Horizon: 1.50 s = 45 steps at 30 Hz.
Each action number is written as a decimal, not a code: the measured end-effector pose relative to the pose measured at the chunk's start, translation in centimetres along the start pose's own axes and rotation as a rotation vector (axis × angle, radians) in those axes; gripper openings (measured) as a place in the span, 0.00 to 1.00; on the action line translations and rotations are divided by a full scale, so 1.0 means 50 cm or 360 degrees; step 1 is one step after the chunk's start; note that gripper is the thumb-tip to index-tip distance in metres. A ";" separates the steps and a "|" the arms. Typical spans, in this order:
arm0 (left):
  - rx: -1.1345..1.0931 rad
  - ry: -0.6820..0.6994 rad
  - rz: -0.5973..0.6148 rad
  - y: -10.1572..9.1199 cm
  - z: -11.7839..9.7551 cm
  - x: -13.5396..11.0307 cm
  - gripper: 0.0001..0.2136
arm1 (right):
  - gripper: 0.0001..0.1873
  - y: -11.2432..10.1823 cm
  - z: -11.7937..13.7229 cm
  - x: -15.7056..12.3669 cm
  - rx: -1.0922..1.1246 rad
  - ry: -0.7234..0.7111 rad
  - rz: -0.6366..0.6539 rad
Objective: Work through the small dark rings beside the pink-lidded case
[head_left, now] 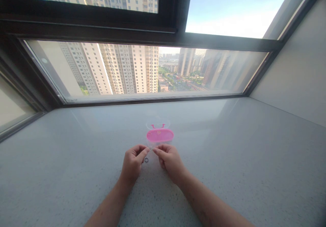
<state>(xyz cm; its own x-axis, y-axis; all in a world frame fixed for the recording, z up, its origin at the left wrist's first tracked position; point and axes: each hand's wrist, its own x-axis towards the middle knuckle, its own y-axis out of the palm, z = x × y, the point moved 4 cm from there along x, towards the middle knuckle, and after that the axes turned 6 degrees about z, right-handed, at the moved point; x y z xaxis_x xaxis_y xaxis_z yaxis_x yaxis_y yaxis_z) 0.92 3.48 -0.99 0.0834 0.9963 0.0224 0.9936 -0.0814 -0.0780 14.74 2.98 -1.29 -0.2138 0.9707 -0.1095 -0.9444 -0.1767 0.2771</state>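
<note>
My left hand [133, 159] and my right hand [169, 159] meet near the middle of the pale speckled sill, fingers pinched. Between the fingertips shows a thin, pale thing [150, 149], too small to make out. Just below the left fingertips lies a small dark ring [146, 160]. Right beyond the hands stands a small oval container with a pink rim [169, 137]. A small yellowish ring-like piece [159, 132] shows in its pink area. Behind it is a clear lid [166, 121] with a pink handle [158, 126]. My fingers hide part of the container's near side.
The speckled sill [229, 152] spreads to both sides and runs back to a dark window frame [152, 101]. A white wall [297, 67] borders it at the right. Tall buildings [127, 67] stand outside the glass.
</note>
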 end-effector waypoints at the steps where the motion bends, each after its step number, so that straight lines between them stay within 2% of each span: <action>1: 0.0006 0.0000 0.0000 0.000 0.000 0.000 0.10 | 0.12 0.000 0.000 0.000 0.0014 0.0002 -0.0004; 27: 0.0053 0.0007 0.0017 0.001 -0.008 -0.002 0.10 | 0.13 -0.001 -0.002 0.004 0.0161 -0.0017 0.0002; 45: 0.0032 -0.0010 0.0040 0.002 -0.006 -0.001 0.11 | 0.15 0.001 0.002 0.001 0.0113 -0.0002 0.0017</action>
<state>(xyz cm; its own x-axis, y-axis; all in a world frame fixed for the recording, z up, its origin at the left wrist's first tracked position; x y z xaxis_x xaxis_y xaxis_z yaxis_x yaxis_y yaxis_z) 1.02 3.43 -0.69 0.1080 0.9941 0.0139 0.9895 -0.1061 -0.0985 14.73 3.01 -1.21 -0.2233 0.9691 -0.1047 -0.9221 -0.1752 0.3452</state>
